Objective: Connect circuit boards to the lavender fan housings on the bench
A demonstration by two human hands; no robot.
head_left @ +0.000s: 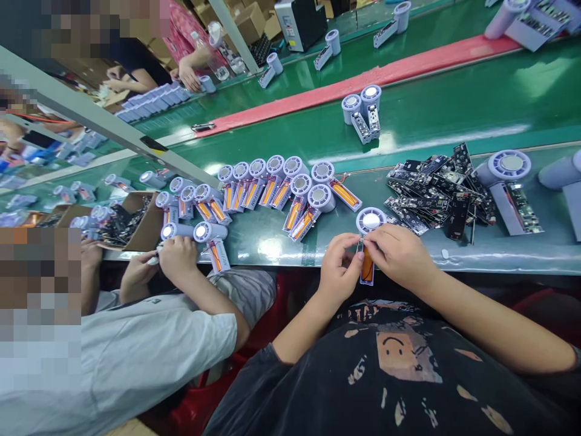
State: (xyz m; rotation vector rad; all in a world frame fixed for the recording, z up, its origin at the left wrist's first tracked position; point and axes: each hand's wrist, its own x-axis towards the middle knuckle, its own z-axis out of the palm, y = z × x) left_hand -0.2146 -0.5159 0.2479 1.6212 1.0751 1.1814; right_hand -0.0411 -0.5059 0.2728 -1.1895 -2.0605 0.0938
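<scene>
In front of me a lavender handheld fan lies with its round head on the bench edge. Its opened handle points toward my body and shows an orange battery. My left hand pinches a thin, narrow circuit board, seen edge-on beside the handle. The fingers of my right hand are closed at the fan's neck, by the board's upper end, and cover part of the joint. Whatever wires run between board and fan are hidden by my fingertips.
Loose circuit boards are heaped right of centre, near a fan with its board fitted. Several open fans stand to the left. A co-worker's hands work at left. Behind runs a green conveyor with a red strip.
</scene>
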